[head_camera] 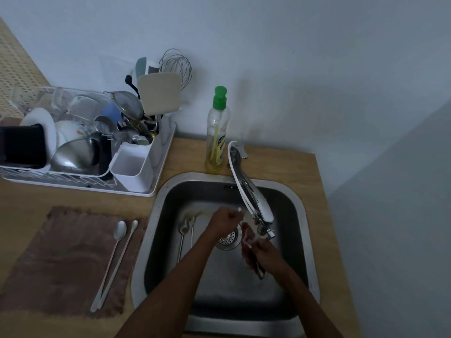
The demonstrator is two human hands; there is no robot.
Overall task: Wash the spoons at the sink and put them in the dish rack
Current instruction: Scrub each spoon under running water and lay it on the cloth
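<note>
Both hands are over the steel sink (302,215), near the drain (228,240) and under the tap spout (251,193). My left hand (225,222) is closed in a fist on a spoon, whose pale tip (239,209) pokes out by the thumb. My right hand (267,252) grips a pinkish sponge (247,236), and a dark metal end (260,273) sticks out below it. Two long spoons (185,236) lie in the sink's left half. Two more long spoons (114,259) lie on a brown cloth (61,259) left of the sink. The white dish rack (156,189) stands at the back left.
The rack is packed with bowls, a plate, a strainer, a whisk and a cutlery holder (133,167). A dish soap bottle (218,132) with a green cap stands behind the sink beside the tap base. The wooden counter ends just right of the sink, at a wall.
</note>
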